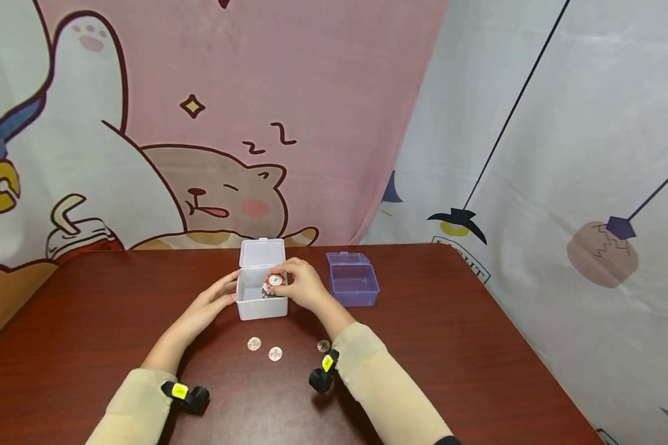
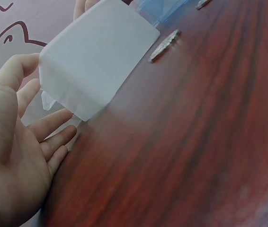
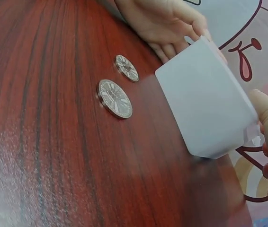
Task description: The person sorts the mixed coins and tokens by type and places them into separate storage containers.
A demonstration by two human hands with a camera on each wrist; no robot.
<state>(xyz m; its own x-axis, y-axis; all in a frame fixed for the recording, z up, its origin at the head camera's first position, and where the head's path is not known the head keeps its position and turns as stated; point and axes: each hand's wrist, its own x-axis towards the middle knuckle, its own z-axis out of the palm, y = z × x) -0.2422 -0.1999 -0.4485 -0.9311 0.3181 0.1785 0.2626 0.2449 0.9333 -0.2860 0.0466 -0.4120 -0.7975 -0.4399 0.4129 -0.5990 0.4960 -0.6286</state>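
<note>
A white plastic box point(image 1: 263, 309) stands on the table with its lid point(image 1: 262, 253) raised at the back. My left hand point(image 1: 203, 310) touches the box's left side with its fingers loosely extended; thumb and fingertips meet the corner in the left wrist view. At the box's right side, my right hand point(image 1: 305, 287) pinches a red-edged poker chip point(image 1: 275, 280) marked with a 5, over the box's opening. More red-and-white chip edges show just below it. From both wrist cameras the box wall hides the chip.
Two silvery coins point(image 1: 254, 343) point(image 1: 275, 353) lie in front of the white box. Another coin point(image 1: 323, 345) lies beside the right sleeve. A translucent purple box point(image 1: 362, 298) with its lid up stands to the right. Behind the table point(image 1: 451, 346) hangs a printed cloth point(image 1: 334, 111).
</note>
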